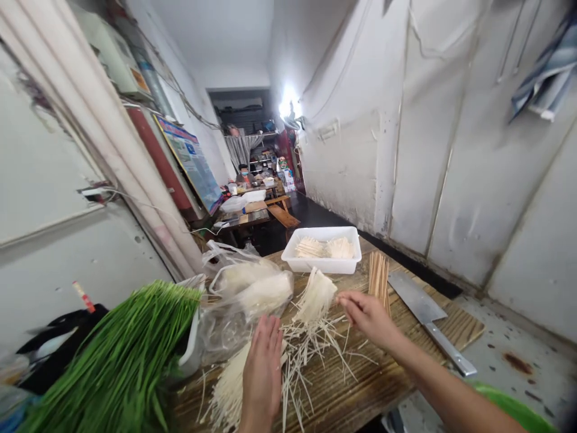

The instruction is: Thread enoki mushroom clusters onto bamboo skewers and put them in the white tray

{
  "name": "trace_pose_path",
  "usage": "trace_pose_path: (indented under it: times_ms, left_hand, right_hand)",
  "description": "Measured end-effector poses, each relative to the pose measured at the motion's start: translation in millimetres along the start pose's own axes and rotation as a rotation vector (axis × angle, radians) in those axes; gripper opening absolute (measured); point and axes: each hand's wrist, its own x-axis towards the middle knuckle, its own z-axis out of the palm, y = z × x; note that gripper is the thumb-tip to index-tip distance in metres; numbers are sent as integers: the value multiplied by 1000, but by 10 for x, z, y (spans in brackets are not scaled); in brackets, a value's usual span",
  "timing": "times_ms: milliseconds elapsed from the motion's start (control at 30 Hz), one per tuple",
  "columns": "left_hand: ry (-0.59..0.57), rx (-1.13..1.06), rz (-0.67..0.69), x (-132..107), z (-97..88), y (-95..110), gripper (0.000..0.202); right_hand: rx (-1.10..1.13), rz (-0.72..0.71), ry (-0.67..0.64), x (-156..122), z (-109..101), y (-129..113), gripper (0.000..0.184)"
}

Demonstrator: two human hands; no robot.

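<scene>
My left hand (264, 370) lies flat with fingers stretched out over a pile of pale enoki mushroom strands (293, 346) on the wooden table (360, 385). My right hand (367, 316) hovers just right of a fanned bunch of enoki (315, 297), fingers curled in a loose pinch; whether a thin strand sits in them is unclear. A bundle of bamboo skewers (378, 279) lies just behind the right hand.
A white tray (322, 264) holding enoki bundles stands at the table's far end. A cleaver (428, 319) lies on the right. Plastic bags of enoki (246, 288) and a large bunch of green chives (121, 361) are on the left. Another person sits far down the corridor.
</scene>
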Motion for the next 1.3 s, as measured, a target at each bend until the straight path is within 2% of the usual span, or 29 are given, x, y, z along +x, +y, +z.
trace_pose_path:
  times_ms: [100, 200, 367, 500, 600, 733, 867, 1033, 1133, 1200, 1300]
  left_hand:
    - [-80, 35, -22, -45, -15, -16, 31]
    - [-147, 123, 27, -84, 8, 2, 36]
    - [-241, 315, 196, -73, 54, 159, 49]
    - [-329, 345, 273, -49, 130, 313, 48]
    - [-433, 334, 246, -64, 224, 414, 44]
    - [-540, 277, 126, -94, 317, 522, 42]
    - [-656, 371, 104, -66, 329, 594, 32]
    - [-637, 522, 71, 60, 331, 612, 24]
    - [-633, 524, 31, 157, 356, 555, 25]
    - [-578, 459, 39, 232, 366, 485, 28]
    - [-424, 402, 96, 359, 349, 373, 46]
  right_hand:
    - [80, 64, -92, 85, -225, -141, 34]
    - [137, 134, -168, 105, -334, -281, 36]
    - [211, 203, -241, 118, -351, -461, 37]
    - [244, 231, -328, 103, -283, -561, 38]
    - [241, 223, -411, 82, -211, -616, 35]
    - [204, 195, -477, 79, -135, -632, 36]
    - [143, 154, -509, 118, -121, -603, 39]
    - [84, 101, -584, 237, -145, -528, 35]
    - [68, 112, -589, 304, -159, -455, 34]
    - [38, 116, -546, 331, -184, -390, 34]
    - [-82, 77, -411, 364, -268, -257, 36]
